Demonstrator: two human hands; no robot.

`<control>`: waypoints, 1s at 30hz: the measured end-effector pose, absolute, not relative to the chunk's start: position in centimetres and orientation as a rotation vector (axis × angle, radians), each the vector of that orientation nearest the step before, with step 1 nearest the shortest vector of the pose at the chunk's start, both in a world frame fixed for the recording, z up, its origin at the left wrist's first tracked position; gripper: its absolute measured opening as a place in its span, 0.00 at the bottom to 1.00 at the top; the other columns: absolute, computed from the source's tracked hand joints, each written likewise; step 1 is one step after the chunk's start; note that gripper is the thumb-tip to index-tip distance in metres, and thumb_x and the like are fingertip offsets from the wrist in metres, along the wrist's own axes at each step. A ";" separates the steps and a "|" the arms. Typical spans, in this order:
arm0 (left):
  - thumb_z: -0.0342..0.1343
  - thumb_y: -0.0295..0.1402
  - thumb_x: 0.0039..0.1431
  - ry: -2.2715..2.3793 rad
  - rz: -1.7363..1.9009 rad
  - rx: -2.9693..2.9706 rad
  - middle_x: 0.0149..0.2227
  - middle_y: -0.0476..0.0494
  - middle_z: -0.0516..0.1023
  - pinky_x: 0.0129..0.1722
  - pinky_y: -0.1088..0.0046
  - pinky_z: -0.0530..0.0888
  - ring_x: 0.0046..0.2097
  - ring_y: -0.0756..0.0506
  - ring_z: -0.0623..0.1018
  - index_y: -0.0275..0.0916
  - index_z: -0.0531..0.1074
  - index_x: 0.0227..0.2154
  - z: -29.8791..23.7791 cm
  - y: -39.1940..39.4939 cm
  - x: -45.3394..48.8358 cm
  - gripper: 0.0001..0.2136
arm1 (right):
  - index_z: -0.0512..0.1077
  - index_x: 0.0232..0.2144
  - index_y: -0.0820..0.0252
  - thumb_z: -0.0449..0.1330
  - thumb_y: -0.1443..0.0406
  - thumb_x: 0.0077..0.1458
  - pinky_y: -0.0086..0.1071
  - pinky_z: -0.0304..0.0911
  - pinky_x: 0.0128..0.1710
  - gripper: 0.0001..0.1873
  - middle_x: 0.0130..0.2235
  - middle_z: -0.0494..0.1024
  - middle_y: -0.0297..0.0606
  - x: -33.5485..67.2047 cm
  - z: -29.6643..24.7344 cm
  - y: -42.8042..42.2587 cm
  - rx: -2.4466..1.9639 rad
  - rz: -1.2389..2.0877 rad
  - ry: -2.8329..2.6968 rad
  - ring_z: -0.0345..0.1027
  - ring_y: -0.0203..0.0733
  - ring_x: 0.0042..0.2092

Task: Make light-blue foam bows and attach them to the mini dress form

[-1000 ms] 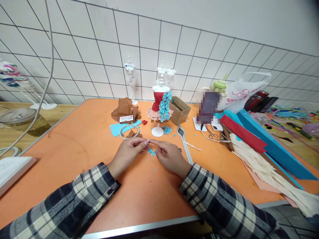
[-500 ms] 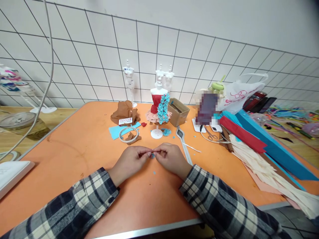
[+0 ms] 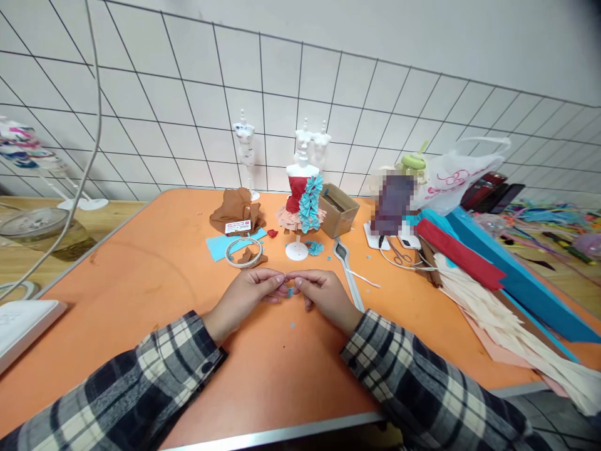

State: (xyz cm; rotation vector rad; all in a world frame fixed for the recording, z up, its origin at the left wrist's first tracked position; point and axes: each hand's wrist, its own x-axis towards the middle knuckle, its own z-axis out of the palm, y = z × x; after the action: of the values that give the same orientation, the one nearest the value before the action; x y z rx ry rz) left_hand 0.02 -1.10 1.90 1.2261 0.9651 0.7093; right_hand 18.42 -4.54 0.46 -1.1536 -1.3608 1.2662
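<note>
My left hand point(image 3: 251, 293) and my right hand point(image 3: 326, 294) meet fingertip to fingertip low over the orange table, each closed in a pinch. Whatever lies between the fingertips is too small to make out. A small light blue scrap point(image 3: 290, 292) shows just below the fingertips; I cannot tell whether it is held or lies on the table. Straight ahead stands a white mini dress form point(image 3: 303, 170) in a red bodice, with blue ruffles point(image 3: 310, 203) down one side and a pink frilled skirt. At its base lies a blue pleated rosette point(image 3: 315, 248).
Beyond my left hand are a roll of tape point(image 3: 243, 252), brown crepe paper point(image 3: 230, 210) and a blue sheet point(image 3: 216, 248). A cardboard box point(image 3: 345, 216), grey strap point(image 3: 348, 275), scissors point(image 3: 400, 255) and coloured paper strips point(image 3: 462, 257) lie to the right. A white case point(image 3: 28, 329) sits far left.
My fingertips have risen slightly and my lower fingers have loosened beneath the pinch. More of the blue scrap shows between the hands. The view has shifted a little.
</note>
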 end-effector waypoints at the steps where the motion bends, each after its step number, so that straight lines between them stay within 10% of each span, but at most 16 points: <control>1: 0.65 0.45 0.48 0.962 0.719 1.219 0.30 0.43 0.82 0.35 0.74 0.75 0.34 0.46 0.80 0.37 0.80 0.34 1.9 -1.1 0.0 0.16 | 0.78 0.42 0.59 0.56 0.58 0.54 0.24 0.58 0.17 0.18 0.27 0.73 0.32 18.4 0.4 -4.6 -1.149 1.265 -1.374 0.58 0.26 0.18; 9: 0.67 0.44 0.45 0.974 0.713 1.205 0.30 0.42 0.83 0.37 0.72 0.76 0.34 0.47 0.80 0.36 0.80 0.33 2.0 -1.0 0.0 0.17 | 0.78 0.44 0.58 0.55 0.60 0.57 0.25 0.58 0.19 0.17 0.27 0.75 0.33 18.6 0.5 -4.6 -1.205 1.168 -1.493 0.59 0.28 0.19; 21: 0.63 0.40 0.46 1.032 0.736 1.326 0.27 0.46 0.81 0.37 0.70 0.76 0.32 0.46 0.79 0.36 0.78 0.27 2.0 -0.8 0.3 0.11 | 0.74 0.51 0.55 0.52 0.65 0.62 0.29 0.58 0.33 0.18 0.32 0.79 0.39 18.5 1.3 -6.2 -1.311 0.087 -2.228 0.69 0.37 0.33; 30: 0.64 0.44 0.46 1.026 0.781 1.264 0.32 0.41 0.83 0.42 0.67 0.76 0.35 0.45 0.80 0.34 0.80 0.32 2.1 -1.1 0.5 0.17 | 0.75 0.50 0.52 0.53 0.64 0.62 0.27 0.60 0.31 0.17 0.31 0.81 0.35 18.6 0.6 -5.4 -1.307 0.431 -1.957 0.70 0.35 0.30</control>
State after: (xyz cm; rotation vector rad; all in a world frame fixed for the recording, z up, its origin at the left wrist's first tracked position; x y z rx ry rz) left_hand 0.51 -1.14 2.12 1.2643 1.0262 0.7807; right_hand 18.65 -5.37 0.63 -1.3066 -1.9572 0.4314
